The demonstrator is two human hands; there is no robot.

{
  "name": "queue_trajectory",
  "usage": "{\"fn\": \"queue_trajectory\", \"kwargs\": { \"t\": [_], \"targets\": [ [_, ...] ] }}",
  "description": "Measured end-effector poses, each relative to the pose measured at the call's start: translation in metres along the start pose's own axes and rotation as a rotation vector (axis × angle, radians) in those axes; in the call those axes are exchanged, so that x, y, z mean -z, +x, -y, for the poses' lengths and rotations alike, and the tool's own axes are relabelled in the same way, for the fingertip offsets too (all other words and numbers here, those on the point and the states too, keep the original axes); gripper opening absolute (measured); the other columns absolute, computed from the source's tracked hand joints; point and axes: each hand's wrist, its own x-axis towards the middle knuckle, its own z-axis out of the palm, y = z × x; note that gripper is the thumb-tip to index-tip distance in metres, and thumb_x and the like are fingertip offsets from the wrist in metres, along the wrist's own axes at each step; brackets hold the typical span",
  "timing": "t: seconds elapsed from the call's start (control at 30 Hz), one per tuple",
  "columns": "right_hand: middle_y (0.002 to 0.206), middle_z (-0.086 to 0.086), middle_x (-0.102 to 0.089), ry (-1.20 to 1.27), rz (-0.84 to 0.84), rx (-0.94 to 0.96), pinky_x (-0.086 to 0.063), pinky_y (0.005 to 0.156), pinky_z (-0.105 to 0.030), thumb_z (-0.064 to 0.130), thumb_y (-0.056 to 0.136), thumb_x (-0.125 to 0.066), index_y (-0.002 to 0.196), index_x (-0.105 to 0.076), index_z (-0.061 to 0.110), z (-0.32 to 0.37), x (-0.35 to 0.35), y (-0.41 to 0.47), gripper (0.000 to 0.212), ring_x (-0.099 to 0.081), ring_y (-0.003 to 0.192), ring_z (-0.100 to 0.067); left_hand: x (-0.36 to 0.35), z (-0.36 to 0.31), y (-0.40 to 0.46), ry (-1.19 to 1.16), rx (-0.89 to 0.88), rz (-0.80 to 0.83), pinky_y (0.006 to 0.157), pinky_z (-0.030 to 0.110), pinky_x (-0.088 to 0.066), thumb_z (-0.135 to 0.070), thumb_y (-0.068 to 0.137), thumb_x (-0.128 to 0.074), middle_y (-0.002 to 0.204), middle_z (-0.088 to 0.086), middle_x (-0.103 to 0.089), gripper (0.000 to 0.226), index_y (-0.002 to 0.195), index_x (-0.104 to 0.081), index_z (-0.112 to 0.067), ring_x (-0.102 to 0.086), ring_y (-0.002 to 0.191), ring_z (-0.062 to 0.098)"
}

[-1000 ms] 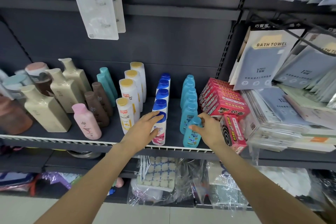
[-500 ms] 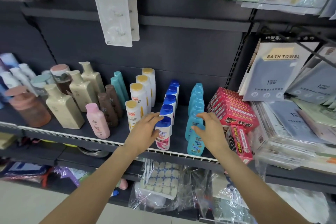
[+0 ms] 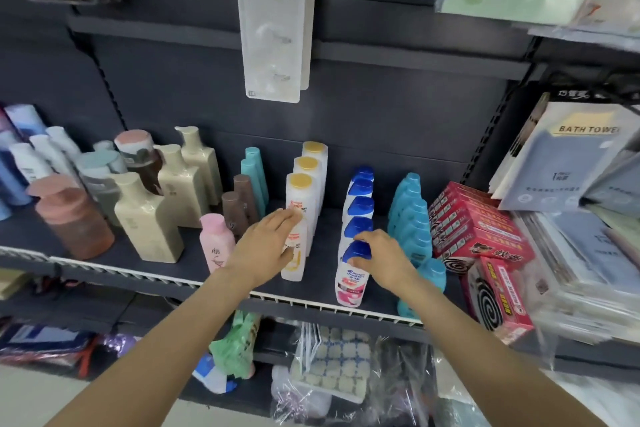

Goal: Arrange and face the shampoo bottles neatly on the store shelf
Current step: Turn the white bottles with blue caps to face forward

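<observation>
A: Why are rows being kept front-to-back on the shelf (image 3: 162, 279)?

B: So labels are being faced outward. The yellow-capped bottle (image 3: 295, 253) is being wrapped loosely by the left hand (image 3: 265, 246); the blue-capped bottle (image 3: 350, 274) is being pinched at its cap by the right hand (image 3: 384, 262).

A: Room?

B: Both are being kept just behind the front edge; gaps are being left between rows.

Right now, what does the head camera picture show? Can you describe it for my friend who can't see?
Two bare hands reach onto a dark store shelf: the left hand rests on a white yellow-capped shampoo bottle, and the right hand touches a white blue-capped shampoo bottle. Both bottles stand upright, front in their rows, with turquoise bottles and red boxes alongside.
</observation>
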Motion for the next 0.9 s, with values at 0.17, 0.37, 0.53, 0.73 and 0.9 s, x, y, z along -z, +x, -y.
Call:
{"fn": "queue_trajectory", "kwargs": {
  "t": [0.17,0.37,0.53,0.73,0.9],
  "targets": [
    [0.112,-0.007,-0.058,0.028,-0.051,-0.042,-0.042,0.084,-0.027,0.018,0.086,-0.066,0.119,-0.057,0.011,0.006,-0.008,0.003,0.035,-0.055,0.099,-0.020,0.003,0.014,0.001,-0.006,-0.068,0.049,0.110,0.029,-0.026,-0.022,0.094,-0.047,0.157,-0.007,-0.012,0.065,0.150,-0.015,-0.022,-0.015,0.143,0.014],
    [0.110,-0.003,-0.062,0.154,-0.098,-0.085,-0.038,0.081,-0.022,0.019,0.083,-0.070,0.116,-0.061,0.014,0.009,-0.006,-0.004,0.035,-0.054,0.098,-0.016,0.006,0.013,0.003,-0.018,-0.061,0.055,0.108,0.030,-0.028,-0.022,0.095,-0.046,0.156,-0.006,-0.016,0.062,0.150,-0.017,-0.022,-0.017,0.141,0.015],
    [0.101,0.004,-0.064,0.284,-0.235,-0.046,-0.040,0.074,-0.015,0.020,0.080,-0.073,0.110,-0.065,0.014,0.015,0.013,-0.012,0.032,-0.056,0.094,-0.010,0.013,0.005,0.008,-0.080,0.011,0.061,0.106,0.034,-0.032,-0.024,0.095,-0.047,0.154,-0.007,-0.024,0.056,0.147,-0.025,-0.023,-0.024,0.139,0.016],
    [0.091,0.002,-0.065,0.837,-0.358,-0.119,-0.054,0.057,-0.020,0.008,0.085,-0.067,0.101,-0.064,0.014,0.024,0.048,-0.021,0.018,-0.063,0.080,-0.010,0.019,-0.005,0.012,-0.118,0.001,-0.010,0.102,0.035,-0.034,-0.023,0.096,-0.045,0.146,-0.003,-0.037,0.047,0.142,-0.035,-0.020,-0.036,0.129,0.020],
    [0.100,-0.009,-0.068,1.258,-0.384,-0.179,-0.060,0.070,-0.029,0.011,0.088,-0.061,0.105,-0.063,0.010,0.022,0.059,-0.028,0.017,-0.065,0.091,-0.020,0.024,-0.020,0.015,-0.613,0.076,0.036,0.088,0.026,-0.045,-0.031,0.098,-0.043,0.119,0.005,-0.062,0.034,0.128,-0.052,-0.018,-0.059,0.102,0.016]
  ]
}}
